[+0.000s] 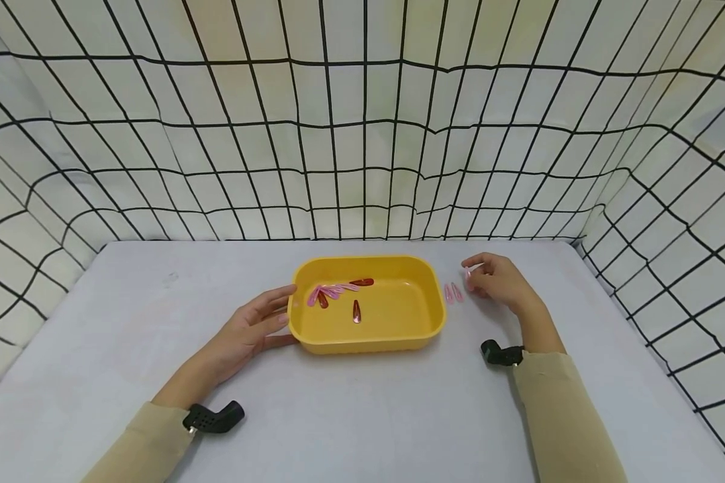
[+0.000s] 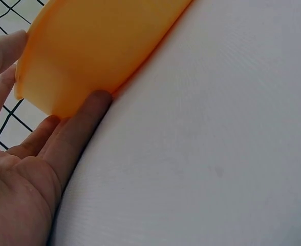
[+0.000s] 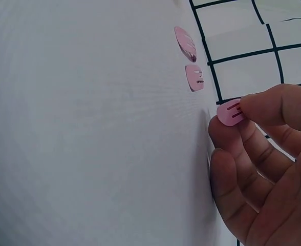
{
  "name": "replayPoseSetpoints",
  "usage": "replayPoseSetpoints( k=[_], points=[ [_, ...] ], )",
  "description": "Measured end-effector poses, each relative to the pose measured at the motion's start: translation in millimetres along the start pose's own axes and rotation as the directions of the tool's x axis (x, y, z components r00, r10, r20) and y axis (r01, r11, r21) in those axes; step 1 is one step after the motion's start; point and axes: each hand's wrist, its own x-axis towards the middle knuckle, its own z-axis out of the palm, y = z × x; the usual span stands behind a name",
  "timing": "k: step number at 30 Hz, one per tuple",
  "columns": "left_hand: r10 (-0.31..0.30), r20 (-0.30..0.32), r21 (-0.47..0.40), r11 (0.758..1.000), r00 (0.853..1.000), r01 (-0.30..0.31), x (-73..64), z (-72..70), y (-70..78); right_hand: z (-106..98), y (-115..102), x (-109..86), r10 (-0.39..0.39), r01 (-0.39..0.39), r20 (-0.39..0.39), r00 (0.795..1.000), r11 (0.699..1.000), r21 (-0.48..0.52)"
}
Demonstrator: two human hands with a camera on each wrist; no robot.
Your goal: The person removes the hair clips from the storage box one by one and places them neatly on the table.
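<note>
A yellow tray [image 1: 374,339] stands on the white table with several pink hair clips [image 1: 333,291] fanned out in its left half. Dark red hair clips [image 1: 356,311] lie among and beside them. My left hand [image 1: 250,329] rests against the tray's left end, its fingers nearly straight along the wall and the thumb low near the base. To the right of the tray, my right hand [image 1: 497,280] pinches a pink snap hair clip [image 3: 231,113] between thumb and fingers, close over the table. Two more pink clips [image 1: 453,292] lie between that hand and the tray.
A black wire grid [image 1: 365,124] backed by white sheeting rises behind the table and along both sides. Each wrist wears a black camera band [image 1: 503,353]. The white tabletop [image 1: 362,416] stretches in front of the tray.
</note>
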Motion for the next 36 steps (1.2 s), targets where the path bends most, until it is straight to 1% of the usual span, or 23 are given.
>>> replayPoseSetpoints(
  k=[6, 13, 19, 24, 36],
  points=[
    [0.002, -0.001, 0.004, 1.000, 1.000, -0.002, -0.9, -0.9, -0.7, 0.4, -2.1, -0.2, 0.013, -0.012, 0.022, 1.000, 0.999, -0.044],
    [0.003, -0.001, 0.004, 1.000, 1.000, -0.003, -0.6, -0.9, -0.5, -1.0, -1.7, -1.5, 0.013, -0.006, 0.065, 0.998, 0.994, -0.106],
    [0.004, 0.000, 0.000, 1.000, 1.000, -0.004, 0.2, -0.8, -0.3, -1.6, -2.2, -3.7, 0.028, -0.016, 0.074, 0.997, 0.986, -0.164],
    [0.002, -0.001, 0.003, 1.000, 1.000, -0.002, 0.4, -0.8, -0.4, -1.0, -3.6, -5.1, 0.043, -0.031, 0.072, 0.996, 0.985, -0.171],
    [0.003, 0.002, 0.001, 1.000, 1.000, -0.003, -1.0, -0.9, 0.4, 2.8, -2.9, -0.7, 0.046, -0.037, 0.043, 0.998, 0.983, -0.179]
  ],
)
